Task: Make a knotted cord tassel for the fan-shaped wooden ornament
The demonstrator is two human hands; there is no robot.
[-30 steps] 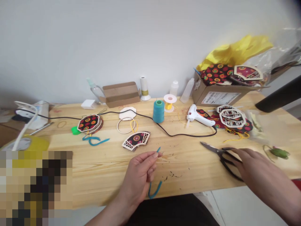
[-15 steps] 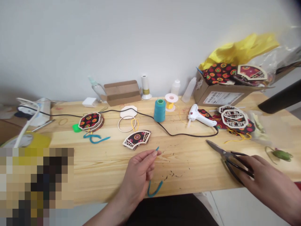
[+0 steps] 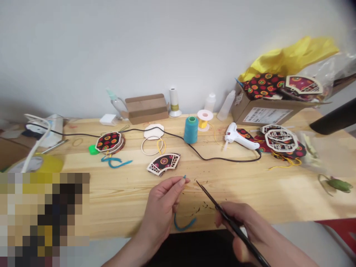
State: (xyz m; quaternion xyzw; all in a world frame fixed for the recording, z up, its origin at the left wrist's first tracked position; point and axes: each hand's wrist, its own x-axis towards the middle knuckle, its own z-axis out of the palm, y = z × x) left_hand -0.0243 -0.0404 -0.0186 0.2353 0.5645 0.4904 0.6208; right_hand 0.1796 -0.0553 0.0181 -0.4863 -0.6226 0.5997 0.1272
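Note:
My left hand [image 3: 165, 202] pinches a teal cord [image 3: 185, 223] between thumb and fingers. A short end pokes out above the fingertips, and the rest curves out below the hand over the table's front edge. In my right hand [image 3: 244, 226] are black-handled scissors [image 3: 213, 202], seen edge-on with the tips pointing up and left, a little right of the cord's short end and apart from it. Beyond my left hand lies a fan-shaped wooden ornament [image 3: 163, 164] with dark patterned fabric and a yellow loop.
A teal thread cone [image 3: 191, 130], a yellow cord spool [image 3: 204, 120] and a white glue gun [image 3: 241, 138] stand or lie behind. Its black cable crosses the table. Patterned ornaments [image 3: 109, 142] are stacked left; a full cardboard box [image 3: 267, 113] sits back right. Dark scraps dot the wood.
My right hand has picked the scissors up from the table and brought them left, close to my left hand. My left hand still pinches the cord, with less of its end showing.

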